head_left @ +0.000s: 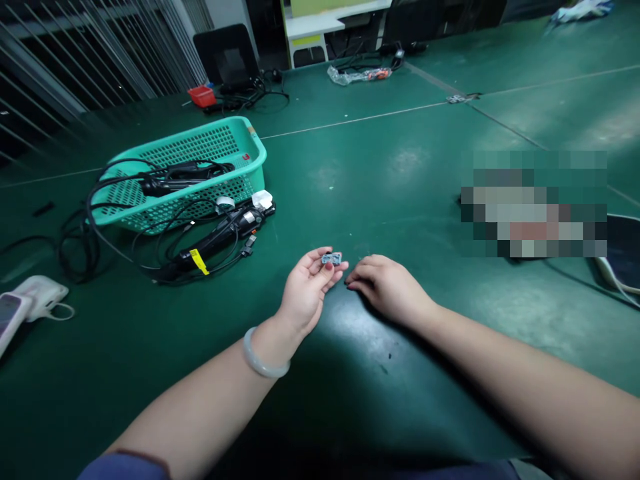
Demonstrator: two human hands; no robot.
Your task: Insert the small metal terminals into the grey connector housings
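Note:
Between the thumb and fingers of my left hand [306, 287] is a small grey-blue piece [331, 259], too small to name for certain. A pale bangle [263, 360] circles the left wrist. My right hand [390, 283] rests on the green tabletop [350, 413] just to the right, apart from the piece. Its fingers are curled and pressed together, and whatever they may hold is hidden.
A turquoise basket [257, 157] with black corded tools stands at left. In front of it lies another black tool [215, 240] with cables. A white phone [13, 313] is at far left, a dark-screened device [623, 250] at far right beside a blurred-out patch.

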